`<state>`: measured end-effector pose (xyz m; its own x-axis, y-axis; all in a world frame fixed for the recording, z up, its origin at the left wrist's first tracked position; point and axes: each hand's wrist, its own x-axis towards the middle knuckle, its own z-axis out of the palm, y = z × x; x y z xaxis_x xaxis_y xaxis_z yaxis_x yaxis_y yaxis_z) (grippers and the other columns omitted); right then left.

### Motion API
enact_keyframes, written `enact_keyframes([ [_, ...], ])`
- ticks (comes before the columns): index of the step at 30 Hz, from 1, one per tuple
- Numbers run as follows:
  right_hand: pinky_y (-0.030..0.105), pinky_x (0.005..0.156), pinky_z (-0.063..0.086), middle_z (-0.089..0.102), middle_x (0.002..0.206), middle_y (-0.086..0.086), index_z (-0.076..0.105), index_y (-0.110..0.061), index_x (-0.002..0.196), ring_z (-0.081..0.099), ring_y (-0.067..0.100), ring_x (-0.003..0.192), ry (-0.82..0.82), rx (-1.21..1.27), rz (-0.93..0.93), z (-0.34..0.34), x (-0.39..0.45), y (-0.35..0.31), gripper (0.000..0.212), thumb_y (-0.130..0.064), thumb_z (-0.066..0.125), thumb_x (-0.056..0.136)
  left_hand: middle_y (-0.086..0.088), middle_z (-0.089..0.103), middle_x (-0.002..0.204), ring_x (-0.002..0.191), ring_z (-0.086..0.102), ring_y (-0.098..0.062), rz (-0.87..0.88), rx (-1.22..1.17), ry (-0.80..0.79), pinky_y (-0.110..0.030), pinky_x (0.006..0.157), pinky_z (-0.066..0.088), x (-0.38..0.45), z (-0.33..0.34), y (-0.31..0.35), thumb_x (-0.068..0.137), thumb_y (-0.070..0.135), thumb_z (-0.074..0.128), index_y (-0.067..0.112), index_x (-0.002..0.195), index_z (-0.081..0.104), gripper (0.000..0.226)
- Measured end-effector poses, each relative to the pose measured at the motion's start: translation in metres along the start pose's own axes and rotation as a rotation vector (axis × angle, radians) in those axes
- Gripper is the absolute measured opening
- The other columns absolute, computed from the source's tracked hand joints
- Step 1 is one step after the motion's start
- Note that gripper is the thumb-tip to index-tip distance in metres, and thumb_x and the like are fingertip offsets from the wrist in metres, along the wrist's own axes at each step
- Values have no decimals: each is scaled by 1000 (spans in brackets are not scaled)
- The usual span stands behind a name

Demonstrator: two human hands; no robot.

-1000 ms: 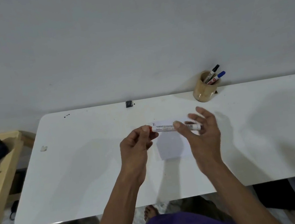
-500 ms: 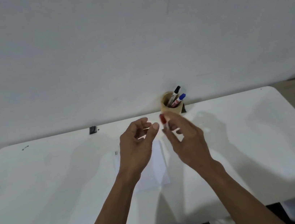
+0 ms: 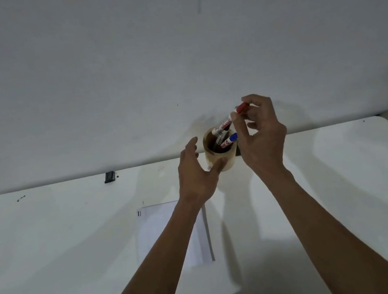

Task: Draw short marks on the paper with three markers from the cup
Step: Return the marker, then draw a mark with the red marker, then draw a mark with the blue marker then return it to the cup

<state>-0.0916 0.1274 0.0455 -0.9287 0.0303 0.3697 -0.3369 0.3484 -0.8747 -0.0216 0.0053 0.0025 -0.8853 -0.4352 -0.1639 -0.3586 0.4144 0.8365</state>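
While the right hand (image 3: 260, 137) pinches the light, stiff red marker (image 3: 230, 119) near its cap above the cup (image 3: 219, 160), the left hand (image 3: 195, 171) is spread wide, holding nothing.

table (image 3: 345, 200): smooth, glossy white top that throws back light patches near its front edge
cup (image 3: 219, 160): pale wood look, matt outside, darker inside
paper (image 3: 165, 235): thin, matt white sheet, flat on the table in front of the cup
red-capped marker (image 3: 228, 122): smooth plastic barrel with printed label, glossy red cap
blue-capped marker (image 3: 230, 139): smooth plastic, in the cup
wall (image 3: 127, 69): matt, pale painted plaster behind the cup
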Motion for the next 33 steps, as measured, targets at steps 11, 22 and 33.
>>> enact_keyframes([
  [11, 15, 80, 50, 65, 96, -22, 61, -14, 118, 66, -10, 90, -44, -51, 0, 6, 9, 17, 30, -15, 74, 91, 14, 55, 133, 125, 57, -18, 65, -38, -17, -48, 99, 53, 17, 14, -4, 80, 40, 80, 22, 143, 42, 76],
  [22, 25, 76, 47, 67, 111, 7, 75, -16, 108, 62, 24, 105, -95, -267, 47, 31, -2, 39, 34, -15, 86, 76, 12, 57, 138, 124, 57, -16, 88, -101, -2, -50, 99, 53, 16, 17, -6, 84, 30, 78, 25, 144, 42, 71],
  [33, 34, 82, 56, 61, 103, -9, 72, -17, 113, 62, 15, 92, -83, -163, 178, 11, -22, 50, 42, -23, 89, 76, 64, 42, 109, 104, 50, 22, 138, -90, -19, -30, 91, 52, 13, 10, 4, 85, 24, 77, 78, 108, 36, 72],
])
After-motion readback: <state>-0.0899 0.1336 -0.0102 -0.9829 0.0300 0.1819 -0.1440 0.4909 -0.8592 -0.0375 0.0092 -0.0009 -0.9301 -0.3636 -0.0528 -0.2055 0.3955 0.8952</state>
